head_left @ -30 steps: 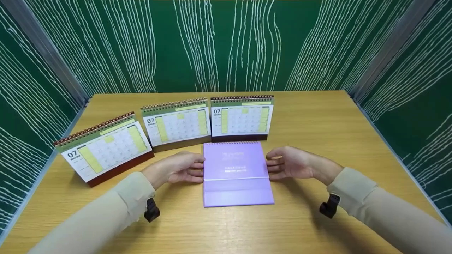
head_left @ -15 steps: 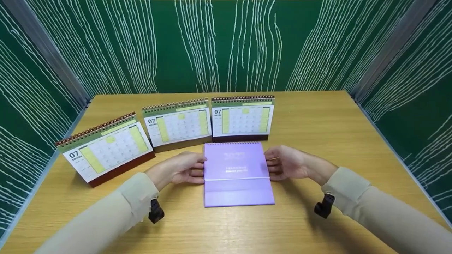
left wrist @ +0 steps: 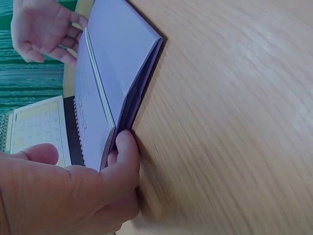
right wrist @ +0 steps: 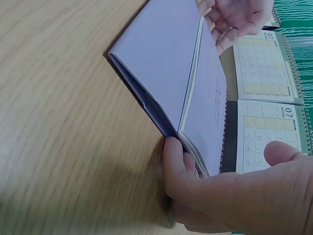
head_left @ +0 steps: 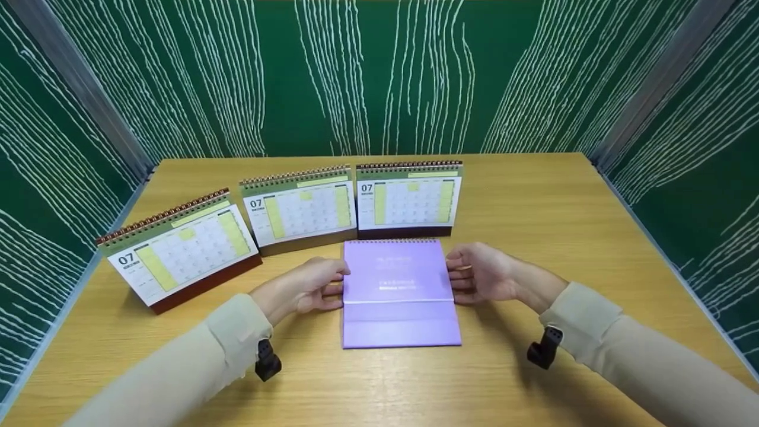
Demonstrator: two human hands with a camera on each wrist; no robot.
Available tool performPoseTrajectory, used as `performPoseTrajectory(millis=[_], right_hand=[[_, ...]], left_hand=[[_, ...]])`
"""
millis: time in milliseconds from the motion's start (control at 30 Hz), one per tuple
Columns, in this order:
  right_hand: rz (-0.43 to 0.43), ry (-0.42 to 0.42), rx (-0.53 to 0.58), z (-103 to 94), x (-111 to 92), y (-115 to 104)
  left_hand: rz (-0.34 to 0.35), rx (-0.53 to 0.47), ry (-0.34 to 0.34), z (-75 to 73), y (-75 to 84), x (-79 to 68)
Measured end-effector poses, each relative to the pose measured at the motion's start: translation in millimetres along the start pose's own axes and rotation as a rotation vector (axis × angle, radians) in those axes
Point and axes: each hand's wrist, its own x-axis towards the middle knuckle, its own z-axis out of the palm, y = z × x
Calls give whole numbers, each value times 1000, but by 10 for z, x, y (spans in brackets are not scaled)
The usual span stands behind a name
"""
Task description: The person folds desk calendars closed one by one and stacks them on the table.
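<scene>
A purple desk calendar (head_left: pixel 397 279) lies folded low on the table, its spiral binding at the far edge and a crease across its front part. My left hand (head_left: pixel 308 287) holds its left edge, fingers bent at the side and the thumb tip overlapping the cover in the head view. At the opposite edge my right hand (head_left: pixel 483 276) holds on with bent fingers, its thumb near the upper corner. Both wrist views show fingertips tucked at the side gap, by the page edges (right wrist: pixel 194 154), with the thumbs raised off the cover. Some fingertips are hidden by the calendar.
Three desk calendars stand upright behind, each showing 07: a left one (head_left: pixel 184 249) turned at an angle, a middle one (head_left: pixel 302 210) and a right one (head_left: pixel 409 201) close behind the purple one. Green walls (head_left: pixel 415 77) with white lines border the wooden table (head_left: pixel 533 201).
My left thumb has come slightly over the purple calendar's left edge, and my right hand has shifted a little inward. The calendars keep their places on the table.
</scene>
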Motion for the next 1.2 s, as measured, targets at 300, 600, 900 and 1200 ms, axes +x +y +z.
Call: performPoseTrajectory(millis=[300,600,900,1200], right_hand=[[3,7,33,33,30,13],[-89,8,11,43,0,60],[-223,76,-104,128,10,145],[-349,147,-252,188,29,240]], left_hand=[[22,-2,28,20,-19,-8],[105,1,52,77,-84,-19],[208,78,41,171,-117,-67],[303,170,55,198,-169,-50]])
